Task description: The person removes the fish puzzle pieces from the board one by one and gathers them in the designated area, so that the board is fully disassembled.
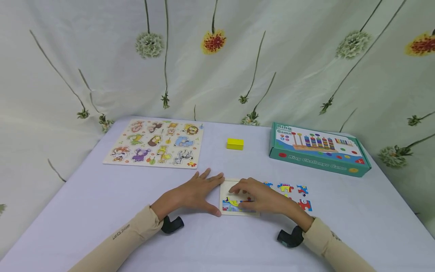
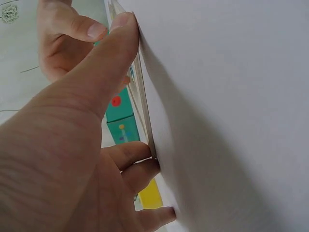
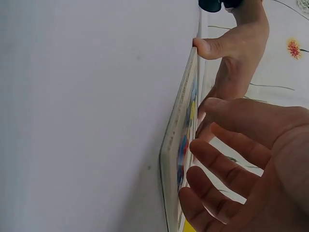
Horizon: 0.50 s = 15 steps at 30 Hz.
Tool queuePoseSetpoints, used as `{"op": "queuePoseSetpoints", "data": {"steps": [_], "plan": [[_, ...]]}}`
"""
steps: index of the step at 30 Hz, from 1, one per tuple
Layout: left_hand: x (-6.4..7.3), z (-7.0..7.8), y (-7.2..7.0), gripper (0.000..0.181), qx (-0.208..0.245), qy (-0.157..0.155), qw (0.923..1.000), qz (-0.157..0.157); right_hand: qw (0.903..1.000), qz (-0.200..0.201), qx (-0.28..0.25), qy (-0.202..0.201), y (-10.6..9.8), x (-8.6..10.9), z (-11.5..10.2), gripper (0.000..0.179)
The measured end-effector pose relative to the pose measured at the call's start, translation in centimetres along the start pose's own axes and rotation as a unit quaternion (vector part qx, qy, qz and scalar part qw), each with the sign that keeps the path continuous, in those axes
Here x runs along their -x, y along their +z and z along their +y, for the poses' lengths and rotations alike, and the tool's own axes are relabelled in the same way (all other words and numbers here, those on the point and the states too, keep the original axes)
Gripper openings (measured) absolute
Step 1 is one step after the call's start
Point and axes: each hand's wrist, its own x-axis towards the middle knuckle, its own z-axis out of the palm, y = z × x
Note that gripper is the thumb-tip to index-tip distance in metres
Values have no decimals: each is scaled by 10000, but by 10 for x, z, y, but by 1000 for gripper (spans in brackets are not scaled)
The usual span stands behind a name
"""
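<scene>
A small square jigsaw tray [image 1: 227, 185] with a pale wooden frame lies before me, joined picture pieces [image 1: 229, 206] filling its lower part. Along its left edge my left hand [image 1: 197, 192] is spread, thumb and fingertips at the rim; the left wrist view shows the thumb [image 2: 123, 36] against the side. Over the right half hovers my right hand [image 1: 259, 197], its fingers loosely bent and apart. In the right wrist view nothing shows between those fingers [image 3: 217, 164]. Part of the picture is hidden beneath this hand. Loose jigsaw pieces [image 1: 284, 187] lie just right of the tray, some behind the right hand.
At the back left lies a wooden animal puzzle board [image 1: 112, 161]. A yellow block [image 1: 235, 144] stands behind the tray. The green Ring Challenge Game box [image 1: 319, 166] sits at the back right. A flowered cloth [image 1: 210, 75] hangs behind the white-covered table [image 1: 204, 249].
</scene>
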Motion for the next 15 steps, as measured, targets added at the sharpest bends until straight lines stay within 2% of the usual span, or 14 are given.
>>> {"op": "queuePoseSetpoints", "data": {"steps": [5, 15], "plan": [[0, -1, 0, 105, 25, 25, 10000, 28, 9998, -179, 97, -77, 3, -8, -3, 37], [0, -2, 1, 105, 35, 57, 10000, 19, 9994, -263, 68, -219, 2, -10, -4, 31]]}}
